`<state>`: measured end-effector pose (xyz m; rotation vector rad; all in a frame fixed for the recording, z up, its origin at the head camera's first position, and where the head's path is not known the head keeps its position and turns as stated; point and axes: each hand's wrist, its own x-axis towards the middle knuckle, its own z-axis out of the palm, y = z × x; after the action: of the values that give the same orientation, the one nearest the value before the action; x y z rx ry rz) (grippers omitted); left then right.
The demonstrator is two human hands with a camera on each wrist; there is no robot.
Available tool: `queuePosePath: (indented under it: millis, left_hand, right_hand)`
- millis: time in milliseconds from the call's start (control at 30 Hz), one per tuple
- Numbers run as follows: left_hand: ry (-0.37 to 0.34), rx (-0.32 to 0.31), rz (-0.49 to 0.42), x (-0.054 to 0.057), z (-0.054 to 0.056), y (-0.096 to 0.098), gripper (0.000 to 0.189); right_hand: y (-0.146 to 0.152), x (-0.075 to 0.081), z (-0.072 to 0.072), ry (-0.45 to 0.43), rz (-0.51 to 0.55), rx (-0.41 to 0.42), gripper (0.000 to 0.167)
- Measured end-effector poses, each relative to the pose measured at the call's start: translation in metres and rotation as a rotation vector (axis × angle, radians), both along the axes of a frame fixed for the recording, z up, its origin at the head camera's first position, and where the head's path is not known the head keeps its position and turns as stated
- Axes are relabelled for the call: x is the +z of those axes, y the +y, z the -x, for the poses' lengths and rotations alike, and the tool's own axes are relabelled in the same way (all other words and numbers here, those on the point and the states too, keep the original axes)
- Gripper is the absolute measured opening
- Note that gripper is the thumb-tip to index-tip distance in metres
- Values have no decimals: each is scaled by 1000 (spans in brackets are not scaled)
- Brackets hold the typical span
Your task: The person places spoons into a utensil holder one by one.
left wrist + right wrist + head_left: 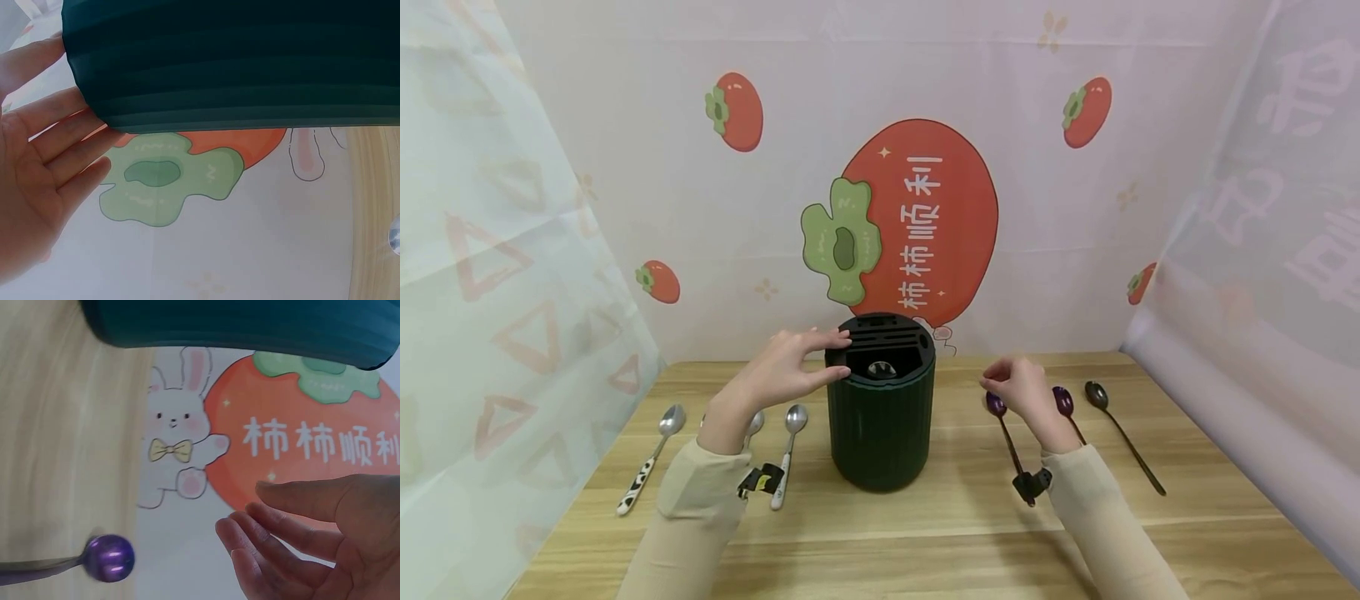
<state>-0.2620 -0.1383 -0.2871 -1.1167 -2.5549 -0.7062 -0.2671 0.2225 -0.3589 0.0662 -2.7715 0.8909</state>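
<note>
- Leftmost, a cow-print spoon (649,467) lies slanted on the table (917,542), bowl up and handle toward the lower left of the frame.
- Next, a half-hidden spoon (756,422) shows its bowl beside the left wrist, and a white-handled spoon (787,460) lies right of it.
- Left of centre, the left hand (784,367) reaches right, its fingers straight and apart from the thumb, tips touching the rim of the holder.
- At centre, the dark green holder (882,442) stands upright on the table, slotted on top, with a shiny metal piece (882,370) in its front compartment.
- Right of centre, the right hand (1019,388) hangs over the table with loosely bent fingers, gripping nothing visible.
- Just below those fingertips lies the near purple spoon (1010,445), bowl toward the holder's side, long axis running down and slightly right; the right hand is clearly nearer, and the right wrist view shows a gap between them.
- Farther right, another purple spoon (1064,402) runs behind the right forearm, and a dark spoon (1126,440) slants toward the lower right.
</note>
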Motion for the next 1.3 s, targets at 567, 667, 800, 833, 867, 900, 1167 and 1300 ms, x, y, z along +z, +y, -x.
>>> queuePosePath:
  millis: [567, 667, 800, 833, 867, 900, 1167, 1300]
  left_hand:
    - [14, -7, -3, -1, 1, 0, 47]
    - [20, -7, -3, -1, 1, 0, 47]
    - [21, -6, 1, -1, 1, 0, 47]
    - [20, -6, 2, -1, 1, 0, 47]
    - [19, -6, 2, -1, 2, 0, 47]
    - [18, -6, 3, -1, 2, 0, 47]
    - [19, -2, 6, -2, 2, 0, 46]
    - [17, -3, 7, -1, 2, 0, 46]
  right_hand:
    - [18, -34, 6, -183, -35, -96, 25]
    - [22, -39, 7, -218, -18, -79, 24]
    - [25, -45, 8, -260, -8, -71, 23]
    - [26, -46, 8, -266, -12, -72, 22]
    - [27, -48, 8, -269, -20, -70, 22]
    - [27, -49, 9, -272, -29, -77, 21]
    - [29, -55, 8, -344, -41, -102, 13]
    - [29, -57, 7, -363, -66, -116, 20]
